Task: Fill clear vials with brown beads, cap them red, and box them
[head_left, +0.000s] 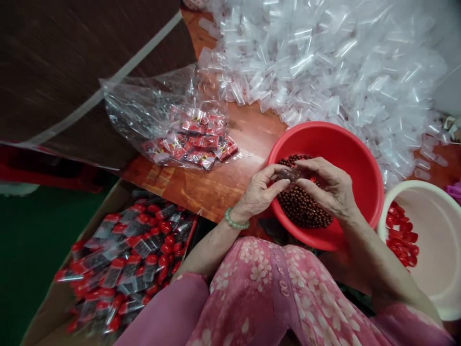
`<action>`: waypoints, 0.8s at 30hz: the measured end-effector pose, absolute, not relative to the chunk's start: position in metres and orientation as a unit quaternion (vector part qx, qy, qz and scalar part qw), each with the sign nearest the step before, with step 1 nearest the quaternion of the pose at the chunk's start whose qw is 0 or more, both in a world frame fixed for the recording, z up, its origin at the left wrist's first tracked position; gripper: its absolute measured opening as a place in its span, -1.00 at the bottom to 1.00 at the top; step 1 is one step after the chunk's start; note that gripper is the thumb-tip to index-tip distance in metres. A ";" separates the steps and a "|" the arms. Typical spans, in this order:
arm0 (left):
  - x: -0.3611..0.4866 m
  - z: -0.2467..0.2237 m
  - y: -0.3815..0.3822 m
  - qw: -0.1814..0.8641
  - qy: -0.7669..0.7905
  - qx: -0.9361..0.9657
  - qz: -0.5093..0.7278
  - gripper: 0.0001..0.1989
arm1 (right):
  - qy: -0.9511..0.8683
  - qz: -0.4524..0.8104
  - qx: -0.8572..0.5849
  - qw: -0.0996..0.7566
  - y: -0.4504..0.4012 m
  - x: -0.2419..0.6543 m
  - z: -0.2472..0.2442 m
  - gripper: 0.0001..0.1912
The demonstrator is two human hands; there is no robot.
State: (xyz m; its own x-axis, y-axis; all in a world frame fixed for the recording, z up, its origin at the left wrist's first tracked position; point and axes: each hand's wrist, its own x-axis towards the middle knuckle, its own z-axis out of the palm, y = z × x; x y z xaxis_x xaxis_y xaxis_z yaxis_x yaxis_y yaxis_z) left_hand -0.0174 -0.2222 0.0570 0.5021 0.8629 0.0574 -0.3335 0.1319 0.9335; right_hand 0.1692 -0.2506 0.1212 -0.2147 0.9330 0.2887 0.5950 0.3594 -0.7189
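Over the red basin (363, 158), my left hand (255, 192) grips a small clear plastic container (289, 176) with dark contents between thumb and fingers. A green bead bracelet (236, 219) circles that wrist. My right hand (329, 187) meets the container's other end, thumb and forefinger closed around it. Dark brown balls (306, 209) lie heaped in the basin below both hands. A bit of red (312, 179) shows by the right fingers; whether it is held or lies in the basin I cannot tell.
At the back spreads a big pile of clear empty containers (317, 62). A white basin (439, 235) with red caps (401, 235) stands right. On the wooden table (248, 129) lies a plastic bag of red packets (201, 139). A carton at lower left holds filled, red-capped containers (133, 259).
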 end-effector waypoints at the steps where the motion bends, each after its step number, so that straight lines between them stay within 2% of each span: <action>1: -0.017 0.056 -0.222 0.708 0.260 0.497 0.429 -0.74 | -0.751 0.218 -0.509 0.359 -0.251 0.169 0.120 -0.71; 4: -0.017 0.054 -0.223 0.689 0.265 0.501 0.452 -0.76 | -0.772 0.173 -0.498 0.355 -0.253 0.168 0.115 -0.77; 12: -0.014 0.052 -0.223 0.651 0.277 0.542 0.454 -0.77 | -0.808 0.136 -0.479 0.314 -0.258 0.175 0.109 -0.66; 16: -0.012 0.051 -0.224 0.628 0.292 0.564 0.449 -0.76 | -0.813 0.164 -0.463 0.312 -0.259 0.180 0.112 -0.60; 20: -0.013 0.051 -0.223 0.653 0.286 0.538 0.449 -0.73 | -0.812 0.186 -0.473 0.288 -0.257 0.179 0.113 -0.42; 24: -0.016 0.051 -0.222 0.653 0.282 0.539 0.452 -0.75 | -0.819 0.209 -0.458 0.275 -0.259 0.174 0.110 -0.42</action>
State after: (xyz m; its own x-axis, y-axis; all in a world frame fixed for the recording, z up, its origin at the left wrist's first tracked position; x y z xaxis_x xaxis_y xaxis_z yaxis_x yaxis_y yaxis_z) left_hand -0.0163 -0.2224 0.0507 0.4327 0.8938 0.1178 -0.2853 0.0118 0.9584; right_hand 0.1743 -0.2588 0.1104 -0.4284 0.8655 0.2596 0.6360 0.4929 -0.5938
